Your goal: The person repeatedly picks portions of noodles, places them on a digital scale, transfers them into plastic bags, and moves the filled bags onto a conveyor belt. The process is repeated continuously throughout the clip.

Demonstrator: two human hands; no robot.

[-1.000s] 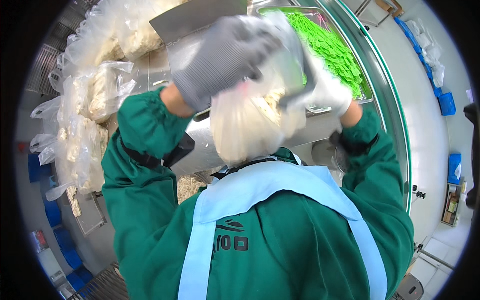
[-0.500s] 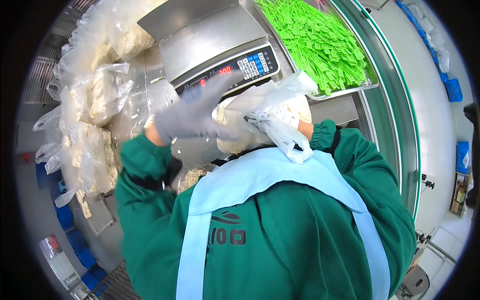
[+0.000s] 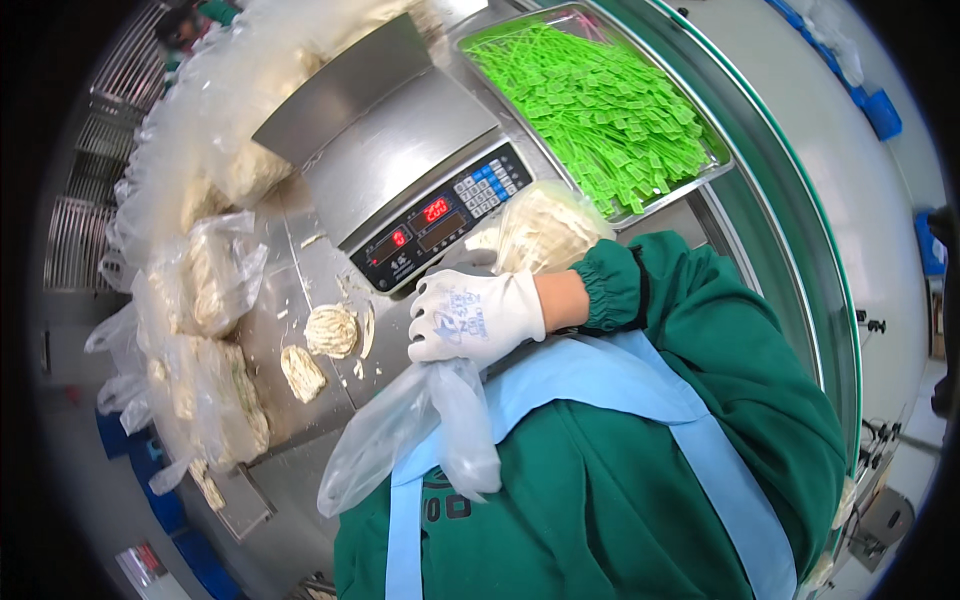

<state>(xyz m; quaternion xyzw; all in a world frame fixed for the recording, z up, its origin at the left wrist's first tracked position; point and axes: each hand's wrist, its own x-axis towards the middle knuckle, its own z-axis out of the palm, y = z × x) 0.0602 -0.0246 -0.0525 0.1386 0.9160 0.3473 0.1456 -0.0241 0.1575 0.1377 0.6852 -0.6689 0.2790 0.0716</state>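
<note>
Pale floor (image 3: 820, 215) fills the R side of the rm, w/ a blue tub (image 3: 882, 115) up by the wall; more blue bins (image 3: 205, 565) run down the far L, below wire racks (image 3: 85, 240). Steel bench (image 3: 285, 270) spans the middle, its surface shiny & littered w/ off-white bits; a green-edged rail (image 3: 845, 300) curves past its R side. Green jacket (image 3: 620, 500) & lt-blue apron (image 3: 560, 365) sit at the near edge. Pile of clear bags (image 3: 210, 280), pale food inside, takes up the bench's L side. Steel-topped scale (image 3: 400, 160) stands mid-bench, red display lit, raised plate at its back L. R of it, a metal tray (image 3: 728, 158) heaped w/ lime-green ties (image 3: 600, 110), a few pink at the back. Filled bag (image 3: 555, 225), pale strands inside, is btw the scale's keypad end & the person's chest; can't tell if it touches the scale. R hand (image 3: 475, 315), white-gloved, has fingers curled tight round the bag's gathered neck, loose plastic hanging below the fist. L hand's out of view, can't tell its fingers. Smallest: round lump (image 3: 331, 331), oblong lump (image 3: 303, 373) just beside it, then crumbs nr both.
</note>
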